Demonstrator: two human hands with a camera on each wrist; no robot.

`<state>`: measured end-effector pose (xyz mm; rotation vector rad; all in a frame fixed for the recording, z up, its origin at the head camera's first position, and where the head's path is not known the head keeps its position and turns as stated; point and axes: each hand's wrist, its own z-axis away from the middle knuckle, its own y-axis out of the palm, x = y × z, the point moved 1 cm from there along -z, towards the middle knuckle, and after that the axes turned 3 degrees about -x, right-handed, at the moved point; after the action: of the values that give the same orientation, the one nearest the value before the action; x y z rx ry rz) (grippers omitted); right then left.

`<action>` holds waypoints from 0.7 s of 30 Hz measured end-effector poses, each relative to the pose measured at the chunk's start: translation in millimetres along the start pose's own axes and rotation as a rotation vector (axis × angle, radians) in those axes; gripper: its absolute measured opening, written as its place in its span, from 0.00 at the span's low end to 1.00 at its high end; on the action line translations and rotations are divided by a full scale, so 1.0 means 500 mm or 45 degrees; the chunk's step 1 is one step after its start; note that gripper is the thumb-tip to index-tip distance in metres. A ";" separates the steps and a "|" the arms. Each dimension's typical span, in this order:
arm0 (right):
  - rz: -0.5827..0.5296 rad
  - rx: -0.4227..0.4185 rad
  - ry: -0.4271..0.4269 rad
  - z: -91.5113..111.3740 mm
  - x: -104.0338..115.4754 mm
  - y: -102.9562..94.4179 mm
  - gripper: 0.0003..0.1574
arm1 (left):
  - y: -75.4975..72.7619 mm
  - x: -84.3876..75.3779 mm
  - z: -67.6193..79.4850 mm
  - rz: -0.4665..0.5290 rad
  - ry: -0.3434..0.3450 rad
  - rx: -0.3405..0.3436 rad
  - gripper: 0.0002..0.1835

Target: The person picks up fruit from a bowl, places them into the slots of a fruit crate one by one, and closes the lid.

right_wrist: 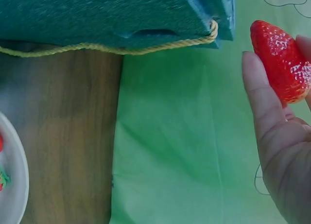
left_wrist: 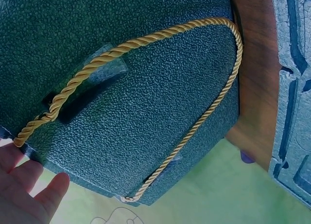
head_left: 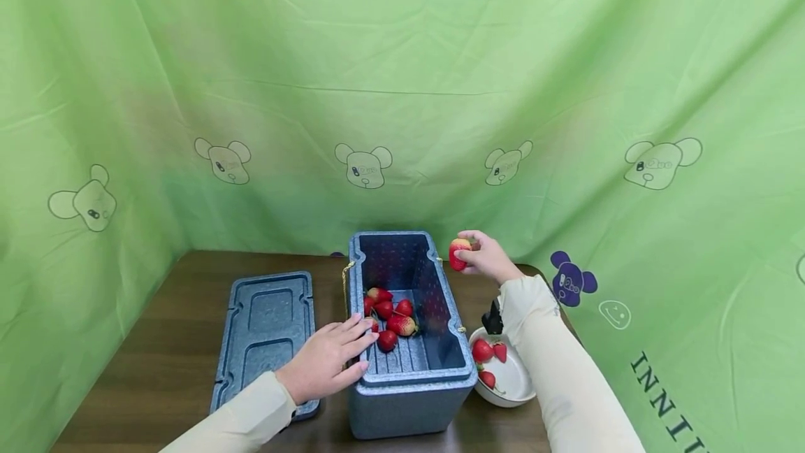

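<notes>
Between thumb and fingers my right hand [head_left: 489,257] pinches a red strawberry [head_left: 460,254], held up just right of the blue-grey foam box [head_left: 410,391]. The right wrist view shows the same strawberry [right_wrist: 282,61], glossy and pale yellow at one end. My left hand [head_left: 331,357] rests on the box's left rim with its fingers straight. Several strawberries [head_left: 401,326] lie on the ribbed floor inside the box. To the right of the box a white bowl [head_left: 512,377] holds a few more strawberries [head_left: 482,351], partly hidden by my right sleeve.
The box's foam lid [head_left: 272,327] lies flat on the brown wooden table [head_left: 144,348], left of the box. A gold rope handle [left_wrist: 194,129] hangs on the box's left side, another rope [right_wrist: 141,51] on its right. Green printed cloth [head_left: 428,103] surrounds the table's back and sides.
</notes>
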<state>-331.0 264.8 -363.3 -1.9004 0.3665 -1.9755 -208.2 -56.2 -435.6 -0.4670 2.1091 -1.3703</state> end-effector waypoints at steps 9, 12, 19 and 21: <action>-0.062 -0.051 0.045 -0.020 0.037 0.041 0.31 | 0.002 0.002 -0.003 0.005 0.016 -0.014 0.25; -0.083 -0.077 0.056 -0.026 0.046 0.057 0.31 | 0.003 0.003 -0.003 0.008 0.009 -0.002 0.25; -0.117 -0.074 0.074 -0.035 0.063 0.089 0.33 | 0.004 0.005 -0.001 -0.015 0.043 -0.045 0.25; -0.116 -0.065 0.071 -0.038 0.065 0.096 0.33 | 0.004 0.006 0.000 -0.034 0.053 -0.062 0.25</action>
<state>-346.4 206.1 -356.0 -1.9278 0.3544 -2.1010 -210.3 -57.0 -438.2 -0.4918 2.1818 -1.3567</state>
